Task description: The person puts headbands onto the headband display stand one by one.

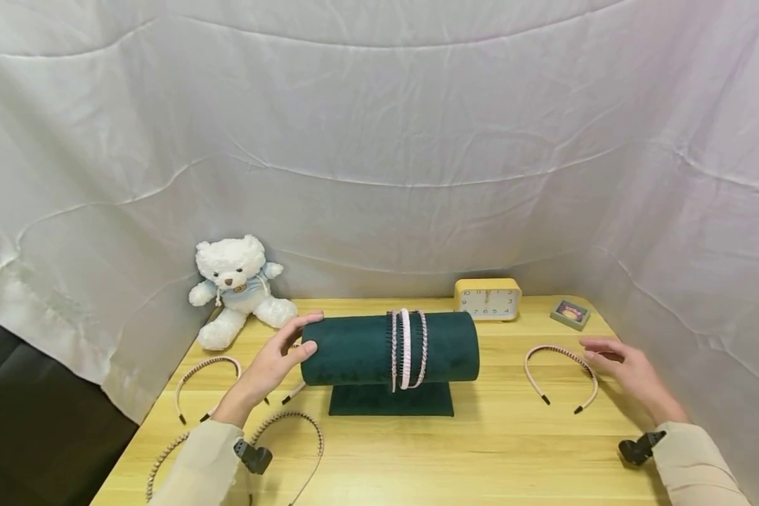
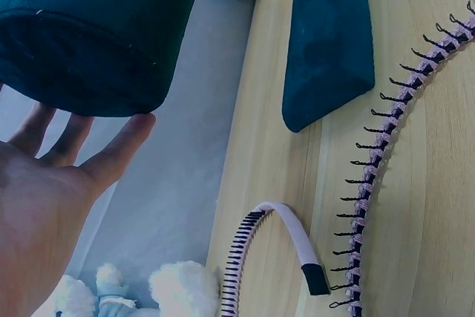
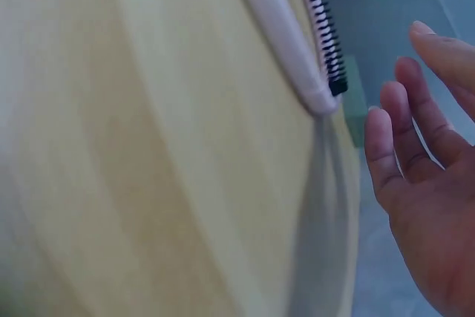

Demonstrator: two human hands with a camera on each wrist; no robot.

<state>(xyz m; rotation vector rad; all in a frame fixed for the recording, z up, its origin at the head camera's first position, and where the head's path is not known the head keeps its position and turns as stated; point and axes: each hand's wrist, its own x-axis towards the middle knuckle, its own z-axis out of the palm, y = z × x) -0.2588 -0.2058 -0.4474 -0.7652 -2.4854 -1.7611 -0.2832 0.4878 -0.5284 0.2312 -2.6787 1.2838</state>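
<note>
My left hand rests at the left end of a dark green velvet display stand. In the left wrist view its fingers look fairly straight, right at the roll's end rim, some tips hidden behind it. Three pink headbands hang side by side over the roll, a smooth pink headband between two braided ones. My right hand hovers at the right side of a pink headband on the table, its fingers loosely bent with nothing between them. The right wrist view shows the fingertips apart from that headband.
Several headbands, including a braided headband, lie around my left forearm. A white teddy bear sits back left on the wooden table. Behind the stand are a yellow clock and a small green-framed box. Curtains surround the back.
</note>
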